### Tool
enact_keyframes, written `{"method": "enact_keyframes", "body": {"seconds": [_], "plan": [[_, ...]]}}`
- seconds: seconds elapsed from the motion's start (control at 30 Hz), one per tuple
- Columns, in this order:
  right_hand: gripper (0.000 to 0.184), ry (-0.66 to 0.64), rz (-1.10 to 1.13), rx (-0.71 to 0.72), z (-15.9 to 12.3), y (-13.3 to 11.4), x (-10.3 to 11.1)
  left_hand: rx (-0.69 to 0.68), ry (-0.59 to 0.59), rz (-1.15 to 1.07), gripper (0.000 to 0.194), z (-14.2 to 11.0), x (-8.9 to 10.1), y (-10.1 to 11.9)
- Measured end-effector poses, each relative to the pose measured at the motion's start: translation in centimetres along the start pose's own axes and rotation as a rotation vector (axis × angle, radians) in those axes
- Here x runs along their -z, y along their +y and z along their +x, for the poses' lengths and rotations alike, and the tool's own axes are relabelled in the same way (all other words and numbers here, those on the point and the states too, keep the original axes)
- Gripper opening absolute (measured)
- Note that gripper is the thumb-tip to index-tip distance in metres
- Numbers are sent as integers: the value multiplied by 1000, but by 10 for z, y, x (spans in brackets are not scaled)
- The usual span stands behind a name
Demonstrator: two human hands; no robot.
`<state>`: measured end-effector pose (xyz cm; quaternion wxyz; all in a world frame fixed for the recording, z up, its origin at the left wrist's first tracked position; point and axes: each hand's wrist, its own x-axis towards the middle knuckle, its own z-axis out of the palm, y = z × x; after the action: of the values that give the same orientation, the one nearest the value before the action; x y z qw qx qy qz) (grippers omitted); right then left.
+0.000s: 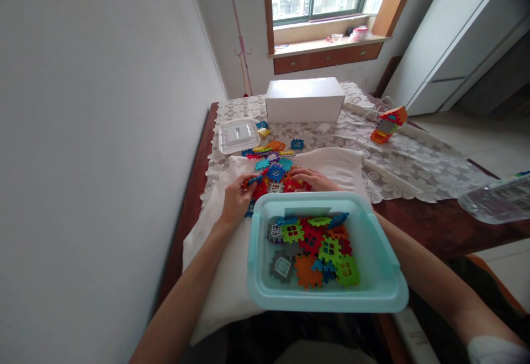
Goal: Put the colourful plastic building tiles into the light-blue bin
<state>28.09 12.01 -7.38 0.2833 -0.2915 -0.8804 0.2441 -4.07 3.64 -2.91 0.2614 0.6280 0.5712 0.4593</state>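
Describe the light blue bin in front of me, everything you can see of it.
The light blue bin looks like smooth plastic: rectangular, rounded corners, broad flat rim, handle tabs on both short sides. It sits upright and lidless at the near table edge, partly on the white cloth. Its floor is partly covered by colourful interlocking tiles. Neither hand touches it; both work the pile just beyond it.

Single head view: looks forward and down along table, close over hands, window beyond.

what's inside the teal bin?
The teal bin holds a loose layer of colourful interlocking tiles: green, red, orange, blue, grey. Pieces underneath and the bin floor below them are hidden.
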Motion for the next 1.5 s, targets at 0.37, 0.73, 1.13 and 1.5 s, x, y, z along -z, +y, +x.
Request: {"method": "enact_keyframes", "body": {"seconds": [0.37,0.73,1.13,1.5], "plan": [[40,-29,-32,60,-4,17,-7,52,-83,-231,36,-4,-3,10],[43,-66,13,46,-5,2,7,102,164,-809,60,4,4,21],[42,-39,12,42,-4,7,4,-20,-401,-784,56,-25,5,61],[33,-34,-64,-16,1,6,1,-156,-106,122,53,-6,-11,-1]]}}
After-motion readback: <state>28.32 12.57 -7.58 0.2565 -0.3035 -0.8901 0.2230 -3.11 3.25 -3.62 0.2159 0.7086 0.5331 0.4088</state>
